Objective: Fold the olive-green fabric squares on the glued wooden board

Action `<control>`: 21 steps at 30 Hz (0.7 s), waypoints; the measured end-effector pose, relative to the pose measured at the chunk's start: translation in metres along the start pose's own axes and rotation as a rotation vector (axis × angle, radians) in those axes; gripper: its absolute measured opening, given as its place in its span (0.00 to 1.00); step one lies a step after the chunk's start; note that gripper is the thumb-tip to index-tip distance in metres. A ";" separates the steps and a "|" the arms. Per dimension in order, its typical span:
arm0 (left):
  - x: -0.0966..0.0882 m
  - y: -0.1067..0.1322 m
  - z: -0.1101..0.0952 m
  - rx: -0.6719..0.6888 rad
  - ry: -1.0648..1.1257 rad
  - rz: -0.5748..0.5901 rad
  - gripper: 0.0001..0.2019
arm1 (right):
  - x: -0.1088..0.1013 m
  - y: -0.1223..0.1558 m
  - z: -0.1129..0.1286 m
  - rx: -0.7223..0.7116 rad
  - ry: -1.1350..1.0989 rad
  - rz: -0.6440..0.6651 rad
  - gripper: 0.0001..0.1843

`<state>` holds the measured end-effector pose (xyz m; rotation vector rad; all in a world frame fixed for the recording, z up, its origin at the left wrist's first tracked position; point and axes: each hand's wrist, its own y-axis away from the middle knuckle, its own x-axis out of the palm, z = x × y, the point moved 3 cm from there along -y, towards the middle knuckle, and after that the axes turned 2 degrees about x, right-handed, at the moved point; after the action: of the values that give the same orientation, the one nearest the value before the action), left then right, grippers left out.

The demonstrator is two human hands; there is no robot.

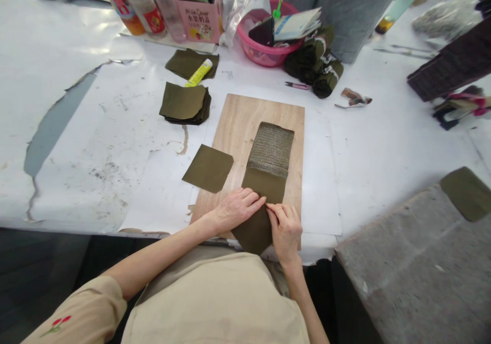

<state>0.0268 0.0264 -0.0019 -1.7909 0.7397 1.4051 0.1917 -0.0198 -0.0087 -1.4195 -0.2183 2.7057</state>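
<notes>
Olive cloth (pixel 253 231) lies flat, partly covering a ridged block (pixel 272 144).

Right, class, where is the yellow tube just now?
In the head view, the yellow tube lies left of centre on an olive cloth piece, just in front of the pink box, beyond the wooden board.
</notes>
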 end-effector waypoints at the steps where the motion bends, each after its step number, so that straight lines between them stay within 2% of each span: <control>1: 0.001 0.000 0.000 0.001 0.002 -0.010 0.13 | 0.000 0.000 0.000 -0.002 -0.003 0.000 0.12; 13: -0.002 0.001 -0.001 -0.018 0.013 -0.055 0.13 | 0.001 0.001 0.000 -0.031 0.051 -0.006 0.14; 21: 0.001 0.000 -0.002 -0.042 0.011 0.000 0.16 | -0.001 -0.001 0.004 -0.047 0.077 -0.022 0.14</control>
<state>0.0277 0.0247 -0.0030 -1.8320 0.7207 1.4212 0.1894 -0.0190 -0.0053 -1.5218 -0.2922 2.6390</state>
